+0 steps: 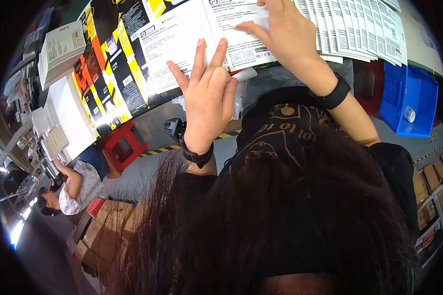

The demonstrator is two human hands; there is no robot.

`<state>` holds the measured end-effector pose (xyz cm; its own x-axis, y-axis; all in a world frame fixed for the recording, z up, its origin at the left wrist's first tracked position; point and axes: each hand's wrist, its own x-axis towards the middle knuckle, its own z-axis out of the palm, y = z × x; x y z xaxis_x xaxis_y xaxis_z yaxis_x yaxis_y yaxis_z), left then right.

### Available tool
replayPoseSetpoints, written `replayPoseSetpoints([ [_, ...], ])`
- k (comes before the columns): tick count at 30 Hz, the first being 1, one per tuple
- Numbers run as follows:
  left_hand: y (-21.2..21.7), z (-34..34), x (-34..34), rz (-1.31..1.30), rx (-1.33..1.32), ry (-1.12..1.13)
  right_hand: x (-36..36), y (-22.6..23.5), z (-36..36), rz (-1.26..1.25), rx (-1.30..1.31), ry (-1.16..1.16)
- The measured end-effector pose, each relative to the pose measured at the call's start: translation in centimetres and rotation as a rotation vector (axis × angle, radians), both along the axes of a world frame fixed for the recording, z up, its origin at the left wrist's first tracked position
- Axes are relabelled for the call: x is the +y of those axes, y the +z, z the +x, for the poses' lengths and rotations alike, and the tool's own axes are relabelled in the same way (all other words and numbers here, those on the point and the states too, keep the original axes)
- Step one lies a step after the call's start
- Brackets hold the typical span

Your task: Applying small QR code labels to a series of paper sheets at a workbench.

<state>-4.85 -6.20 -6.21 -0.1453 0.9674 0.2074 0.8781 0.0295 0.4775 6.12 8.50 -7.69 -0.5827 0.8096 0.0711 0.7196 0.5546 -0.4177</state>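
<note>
My left hand [209, 96] lies palm down with its fingers spread. Its fingertips rest at the join between a white printed sheet [174, 37] on the left and another white printed sheet [248, 42] beside it. Over the upper right of that second sheet is my right hand [288, 37], thumb stretched out to the left; its other fingertips run to the upper edge of the picture. Neither hand visibly grips anything. To the right of my right hand, several white printed sheets [371, 32] lie fanned out, overlapping one another.
Black, yellow and orange printed packaging [128, 66] covers the table's left part. A stack of white printed papers [61, 51] stands beyond it. Below the table are a red stool [123, 147] and a blue bin [398, 118]. Another person [79, 189] works at far left, near cardboard boxes [106, 223].
</note>
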Motion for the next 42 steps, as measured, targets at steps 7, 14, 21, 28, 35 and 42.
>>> replayPoseSetpoints([
  [7, -0.2, -0.3, -0.3, 0.048, -0.025, 0.035, 0.7, -2.2, 0.6, 0.211, 0.210, 0.021],
  [14, -0.3, -0.3, -0.6, 0.022, 0.026, 0.044, -0.5, 0.8, 0.7, 0.049, 0.493, 0.539],
  [21, 0.3, 0.2, -0.2, -0.008, 0.091, 0.074, -1.3, 1.6, 1.7, 0.002, 0.265, 0.678],
  [28, 0.8, 0.3, -0.4, -0.035, 0.131, 0.106, -0.3, 2.9, 5.0, 0.050, 0.042, 0.437],
  [35, 1.3, -0.2, -0.2, 0.064, -0.061, 0.108, -0.1, 4.5, 6.0, -0.402, 0.444, 0.432],
  [42, 3.6, 0.5, 0.7, 0.253, -0.468, 0.080, -1.0, 4.6, 4.5, -0.947, 0.595, 0.496],
])
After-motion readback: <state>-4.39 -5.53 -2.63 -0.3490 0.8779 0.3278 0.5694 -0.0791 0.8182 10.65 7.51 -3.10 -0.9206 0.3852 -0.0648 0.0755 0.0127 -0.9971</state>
